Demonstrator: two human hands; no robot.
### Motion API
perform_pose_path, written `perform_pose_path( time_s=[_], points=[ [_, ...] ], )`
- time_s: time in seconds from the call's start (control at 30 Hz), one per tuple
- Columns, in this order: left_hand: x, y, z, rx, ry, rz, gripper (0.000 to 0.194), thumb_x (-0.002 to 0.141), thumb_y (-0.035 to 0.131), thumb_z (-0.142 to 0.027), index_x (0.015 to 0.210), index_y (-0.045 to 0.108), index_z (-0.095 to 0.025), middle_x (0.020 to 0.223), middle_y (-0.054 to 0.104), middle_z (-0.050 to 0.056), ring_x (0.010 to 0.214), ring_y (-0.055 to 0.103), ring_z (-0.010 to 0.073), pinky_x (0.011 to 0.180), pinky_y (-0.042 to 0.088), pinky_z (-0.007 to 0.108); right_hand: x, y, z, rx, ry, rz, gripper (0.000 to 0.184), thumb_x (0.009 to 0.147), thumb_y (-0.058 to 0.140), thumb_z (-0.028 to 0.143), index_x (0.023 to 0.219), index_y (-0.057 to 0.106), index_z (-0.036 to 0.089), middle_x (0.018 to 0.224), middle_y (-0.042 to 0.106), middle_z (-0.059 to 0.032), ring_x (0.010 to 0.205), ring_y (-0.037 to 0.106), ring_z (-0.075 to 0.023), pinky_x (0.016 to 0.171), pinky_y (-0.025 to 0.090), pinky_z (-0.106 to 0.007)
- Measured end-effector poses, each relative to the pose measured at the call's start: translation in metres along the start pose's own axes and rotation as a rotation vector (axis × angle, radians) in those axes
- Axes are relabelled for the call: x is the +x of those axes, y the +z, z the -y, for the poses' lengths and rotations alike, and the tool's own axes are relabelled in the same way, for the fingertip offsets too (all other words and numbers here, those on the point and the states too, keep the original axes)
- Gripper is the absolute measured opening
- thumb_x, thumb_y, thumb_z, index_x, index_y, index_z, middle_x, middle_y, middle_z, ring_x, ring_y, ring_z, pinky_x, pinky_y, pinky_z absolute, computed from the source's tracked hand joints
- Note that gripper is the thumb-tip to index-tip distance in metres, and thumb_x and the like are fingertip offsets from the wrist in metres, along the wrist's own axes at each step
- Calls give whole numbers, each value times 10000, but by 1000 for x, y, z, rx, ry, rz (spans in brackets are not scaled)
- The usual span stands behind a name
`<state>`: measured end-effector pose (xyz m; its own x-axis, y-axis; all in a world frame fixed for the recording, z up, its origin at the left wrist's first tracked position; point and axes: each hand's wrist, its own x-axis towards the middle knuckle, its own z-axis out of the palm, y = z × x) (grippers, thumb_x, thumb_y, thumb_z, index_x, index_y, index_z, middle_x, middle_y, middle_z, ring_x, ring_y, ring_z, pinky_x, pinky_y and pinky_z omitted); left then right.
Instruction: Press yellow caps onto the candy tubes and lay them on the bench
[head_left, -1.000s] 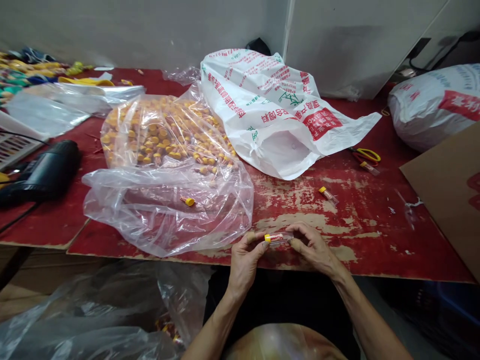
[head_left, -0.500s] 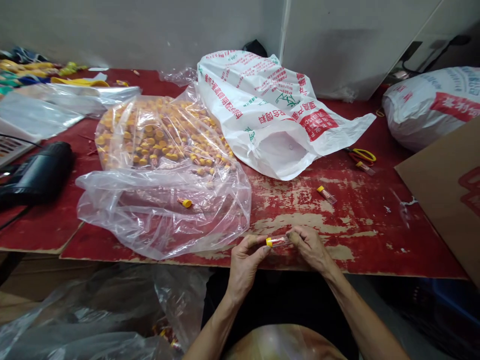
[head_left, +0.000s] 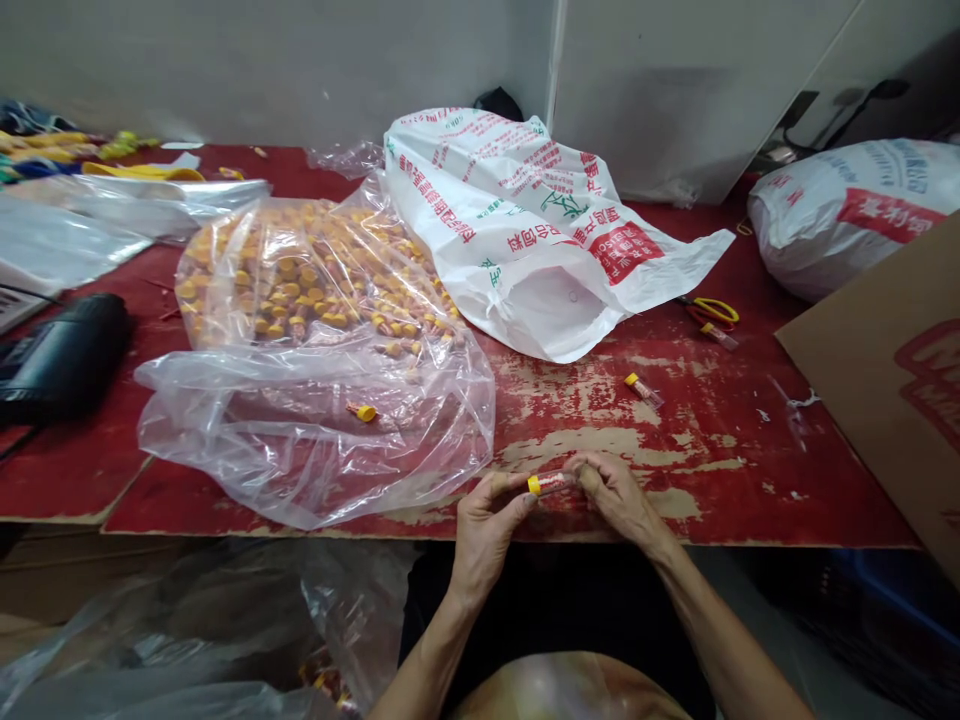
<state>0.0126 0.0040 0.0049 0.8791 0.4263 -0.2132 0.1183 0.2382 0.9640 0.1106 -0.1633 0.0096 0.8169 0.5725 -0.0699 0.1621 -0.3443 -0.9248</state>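
Observation:
Between my two hands, just over the front edge of the table, is a small clear tube with a yellow cap (head_left: 551, 484), lying sideways. My left hand (head_left: 491, 515) pinches its yellow-capped end between thumb and fingers. At the clear end, my right hand (head_left: 607, 490) has its fingers closed on the tube. Pinkish bits show through the tube wall. To the left, a large clear plastic bag (head_left: 315, 460) lies open, full of many yellow-capped pieces (head_left: 300, 275). One loose capped piece (head_left: 365, 412) rests on the bag's near part. Another capped tube (head_left: 643, 390) lies on the table ahead of my right hand.
A white printed sack (head_left: 517, 190) lies behind the bag. Yellow-handled pliers or scissors (head_left: 712, 309) sit right of it, beside another tube (head_left: 720, 336). A cardboard box (head_left: 892, 370) and a stuffed sack (head_left: 847, 200) stand right. A black device (head_left: 67, 355) is at left.
The camera view has shifted slightly, so the table things appear a little further left. Both hands keep their hold on the tube, with little visible movement.

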Motion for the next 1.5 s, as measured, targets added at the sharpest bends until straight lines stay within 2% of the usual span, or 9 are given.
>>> perform_pose_path(
  time_s=[0.23, 0.37, 0.53, 0.7, 0.87, 1.03, 1.17, 1.37, 1.5],
  points=[
    [-1, 1, -3, -20, 8, 2, 203, 665, 761, -304, 833, 741, -192, 776, 613, 13, 740, 588, 153, 699, 485, 257, -1, 3, -2, -12, 6, -42, 384, 907, 417, 439, 652, 533, 177, 574, 424, 30, 531, 383, -107, 496, 306, -223],
    [-1, 0, -3, -1, 21, -17, 200, 674, 754, -304, 838, 742, -190, 781, 617, 18, 771, 584, 156, 741, 479, 260, -4, 2, 0, 47, -1, 41, 288, 872, 509, 425, 1007, 594, 184, 801, 575, -13, 637, 485, -126, 541, 368, -221],
    [-2, 1, -4, -10, 14, -8, 207, 652, 769, -306, 821, 744, -189, 747, 595, 9, 725, 573, 148, 695, 483, 255, -5, 2, -1, 11, 38, 11, 461, 881, 428, 525, 575, 483, 185, 507, 367, 38, 476, 318, -100, 443, 254, -224],
    [-3, 1, -8, -42, 15, -14, 194, 654, 764, -288, 820, 741, -189, 747, 601, 4, 708, 576, 138, 689, 479, 248, -7, 2, 1, 92, 32, 96, 317, 849, 528, 491, 921, 594, 190, 746, 554, -2, 588, 451, -121, 509, 343, -222],
    [-4, 2, -10, -57, 20, -1, 177, 633, 774, -265, 789, 733, -191, 731, 581, -3, 681, 569, 137, 655, 482, 248, -5, 4, -2, 24, 55, 7, 462, 879, 420, 540, 586, 487, 190, 514, 397, 34, 478, 347, -107, 453, 278, -232],
    [-5, 1, -12, -42, 53, -28, 144, 656, 751, -242, 790, 733, -193, 740, 602, 3, 702, 569, 142, 692, 462, 253, -6, 4, -1, 152, 82, 14, 346, 800, 573, 487, 991, 586, 198, 674, 547, 14, 505, 455, -121, 462, 379, -232],
    [-7, 2, -14, -38, 90, -9, 121, 641, 754, -221, 758, 737, -196, 719, 600, 4, 682, 558, 142, 665, 444, 248, -7, 6, -12, 91, 63, -77, 404, 823, 518, 546, 606, 525, 205, 504, 442, 22, 445, 386, -122, 425, 345, -246],
    [-6, -1, -15, -57, 131, -65, 114, 644, 754, -222, 753, 739, -194, 712, 583, 8, 667, 530, 136, 638, 418, 241, -6, 7, -14, 219, 160, -6, 388, 733, 654, 527, 952, 611, 210, 617, 548, 8, 460, 441, -132, 412, 371, -243],
    [-10, 3, -21, 27, 170, -3, 98, 658, 734, -185, 755, 740, -197, 699, 589, 11, 682, 541, 147, 654, 427, 245, -6, 14, -2, 165, 140, -13, 423, 796, 552, 590, 630, 525, 201, 473, 437, 33, 411, 376, -109, 394, 322, -226]
  ],
)
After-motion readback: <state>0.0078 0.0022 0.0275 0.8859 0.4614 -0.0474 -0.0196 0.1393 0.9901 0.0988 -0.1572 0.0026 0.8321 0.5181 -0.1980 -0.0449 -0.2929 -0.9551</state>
